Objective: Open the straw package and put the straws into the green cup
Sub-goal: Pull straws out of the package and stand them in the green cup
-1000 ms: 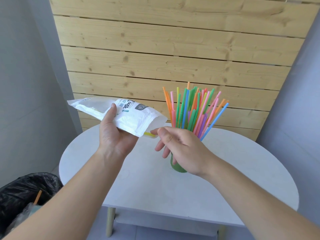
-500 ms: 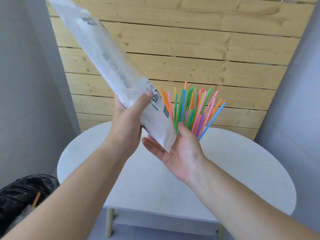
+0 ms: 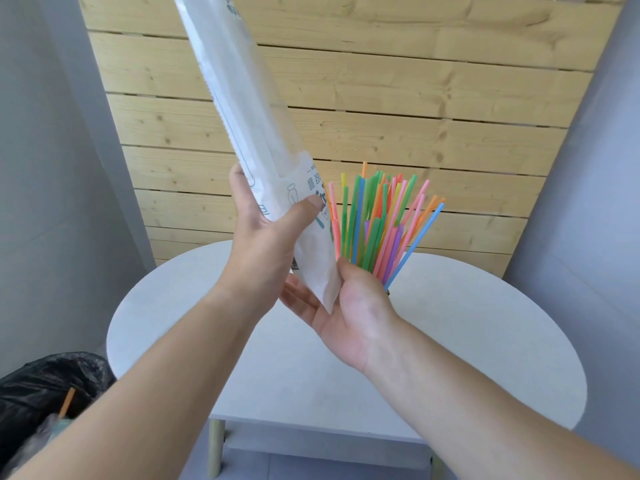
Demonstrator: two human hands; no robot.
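My left hand point(image 3: 266, 244) grips the white straw package point(image 3: 249, 126) near its lower end and holds it tilted steeply, open mouth pointing down. My right hand point(image 3: 349, 310) is cupped palm-up right under that mouth, fingers apart, the thumb touching the package's lower edge. Nothing lies in the palm. Behind my right hand a bunch of coloured straws point(image 3: 377, 223) fans upward. The green cup holding them is hidden behind my right hand.
A round white table point(image 3: 467, 341) stands below my hands, against a wooden slat wall point(image 3: 415, 98). A bin lined with a black bag point(image 3: 45, 389) sits on the floor at the lower left, an orange straw sticking out of it.
My left hand swung the package from lying flat to steeply upright with its mouth down. My right hand let go of the mouth and turned palm-up beneath it.
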